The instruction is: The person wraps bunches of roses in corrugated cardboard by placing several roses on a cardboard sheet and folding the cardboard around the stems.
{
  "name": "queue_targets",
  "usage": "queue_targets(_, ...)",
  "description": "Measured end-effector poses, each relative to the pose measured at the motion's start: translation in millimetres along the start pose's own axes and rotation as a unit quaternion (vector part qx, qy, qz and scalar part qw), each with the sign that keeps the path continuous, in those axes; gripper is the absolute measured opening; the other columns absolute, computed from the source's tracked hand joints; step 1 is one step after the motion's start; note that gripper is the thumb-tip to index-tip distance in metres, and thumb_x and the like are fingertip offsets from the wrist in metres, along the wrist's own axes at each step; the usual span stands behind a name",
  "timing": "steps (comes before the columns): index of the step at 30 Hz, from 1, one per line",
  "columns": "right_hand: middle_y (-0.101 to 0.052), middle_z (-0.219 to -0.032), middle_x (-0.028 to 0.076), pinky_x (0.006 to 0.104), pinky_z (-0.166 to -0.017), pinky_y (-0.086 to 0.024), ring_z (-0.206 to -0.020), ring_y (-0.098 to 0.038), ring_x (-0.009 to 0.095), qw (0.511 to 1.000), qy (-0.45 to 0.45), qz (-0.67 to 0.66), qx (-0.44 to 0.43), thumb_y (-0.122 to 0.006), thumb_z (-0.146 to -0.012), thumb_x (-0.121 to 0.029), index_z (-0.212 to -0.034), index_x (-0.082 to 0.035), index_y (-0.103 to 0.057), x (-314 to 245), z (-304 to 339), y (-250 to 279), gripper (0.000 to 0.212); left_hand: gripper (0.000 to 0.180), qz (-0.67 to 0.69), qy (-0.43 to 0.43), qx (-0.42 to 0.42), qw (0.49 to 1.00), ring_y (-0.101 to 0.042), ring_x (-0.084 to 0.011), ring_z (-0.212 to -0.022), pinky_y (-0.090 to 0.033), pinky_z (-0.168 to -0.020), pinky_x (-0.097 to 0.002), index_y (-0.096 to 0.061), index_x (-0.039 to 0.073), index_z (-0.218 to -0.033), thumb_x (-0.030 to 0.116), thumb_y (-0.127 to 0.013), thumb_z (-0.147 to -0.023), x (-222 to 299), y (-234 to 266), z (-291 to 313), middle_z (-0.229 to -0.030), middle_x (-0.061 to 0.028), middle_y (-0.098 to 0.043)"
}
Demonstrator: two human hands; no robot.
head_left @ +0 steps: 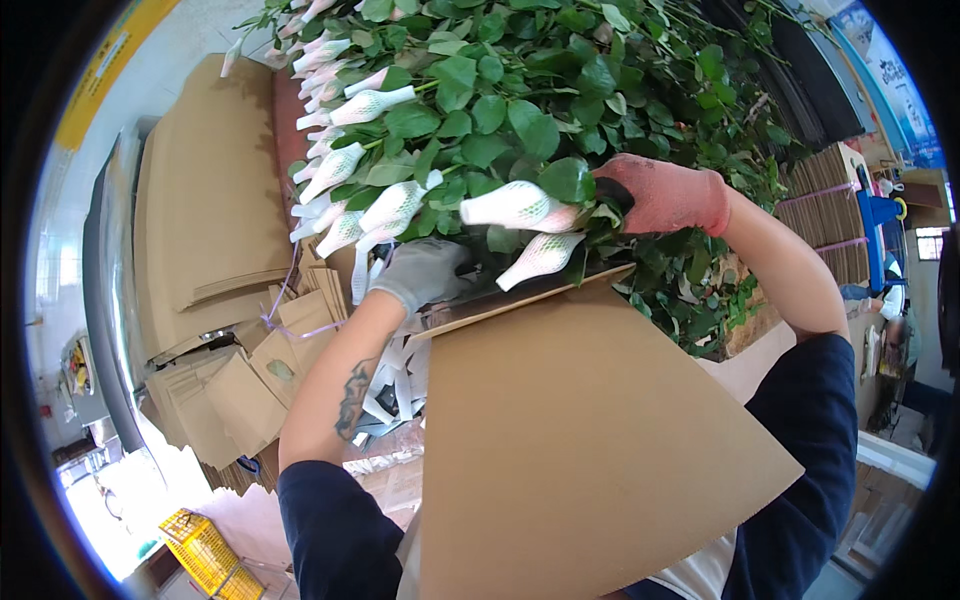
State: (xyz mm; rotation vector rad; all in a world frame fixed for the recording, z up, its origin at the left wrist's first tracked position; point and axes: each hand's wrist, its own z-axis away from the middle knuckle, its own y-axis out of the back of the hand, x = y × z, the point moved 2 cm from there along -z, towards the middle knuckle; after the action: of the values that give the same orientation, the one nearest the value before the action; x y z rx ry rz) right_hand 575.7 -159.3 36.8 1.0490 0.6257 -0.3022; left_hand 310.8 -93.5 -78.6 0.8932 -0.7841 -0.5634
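My right hand [665, 195], in a red-coated work glove, is closed around the leafy stems of roses. Two rose heads in white foam net sleeves [540, 258] point left from it, over the far edge of a cardboard sheet [590, 440]. That sheet stretches from under the roses toward my body. My left hand [425, 275], in a grey glove, lies at the sheet's far left corner, just below more sleeved rose heads [395, 207]. Its fingers are mostly hidden by shadow and leaves, so their grip does not show.
A large heap of long-stemmed roses [600, 90] covers the far surface. Cardboard sheets [215, 190] stand at the left, above smaller cut pieces [235, 400]. Tied cardboard bundles [825, 215] stand at the right. A yellow plastic crate [210, 555] sits at lower left.
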Motion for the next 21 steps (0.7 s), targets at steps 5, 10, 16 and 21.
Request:
queue_targets(5,-0.061,-0.092,0.009,0.0264,-0.069,-0.045,-0.076,-0.054,0.012,0.992,-0.088,-0.075,-0.044,-0.069,-0.067,-0.013,-0.115,0.000,-0.055,-13,-6,20,0.051,0.039,0.052,0.034,-0.151,0.987,-0.060,-0.0326,-0.097,-0.046,-0.085,-0.0383,-0.062,0.015,-0.111,0.039,-0.055,-0.081,2,14,-6,-0.105,-0.0165,-0.063)
queue_targets(10,-0.061,-0.086,0.006,0.0263,-0.070,-0.044,-0.076,-0.051,0.010,0.995,0.003,-0.103,0.008,-0.070,-0.069,-0.016,-0.108,0.000,-0.057,-21,-4,23,0.044,0.043,0.241,0.076,-0.106,0.962,-0.061,-0.0289,-0.086,-0.047,-0.081,-0.0348,-0.061,0.008,-0.108,0.041,-0.057,-0.081,0,51,31,-0.093,-0.0143,-0.065)
queue_targets(16,-0.053,-0.123,0.018,0.0328,-0.090,-0.045,-0.107,-0.055,0.026,0.999,-0.013,-0.029,-0.015,-0.073,-0.067,-0.033,-0.130,-0.003,-0.044,-45,-26,-5,0.076,0.040,0.145,-0.198,0.068,0.967,-0.060,-0.0253,-0.092,-0.048,-0.078,-0.0373,-0.056,0.001,-0.115,0.027,-0.052,-0.085,-28,56,22,-0.102,-0.0129,-0.062)
queue_targets(21,-0.060,-0.108,0.017,0.0384,-0.088,-0.044,-0.103,-0.055,0.032,0.988,0.122,0.023,-0.091,-0.073,-0.060,-0.033,-0.112,-0.004,-0.055,-34,-61,-45,0.062,0.038,0.686,0.023,-0.006,0.727,-0.058,-0.0250,-0.104,-0.050,-0.088,-0.0360,-0.053,-0.004,-0.116,0.006,-0.058,-0.079,-18,34,30,-0.114,-0.0138,-0.059)
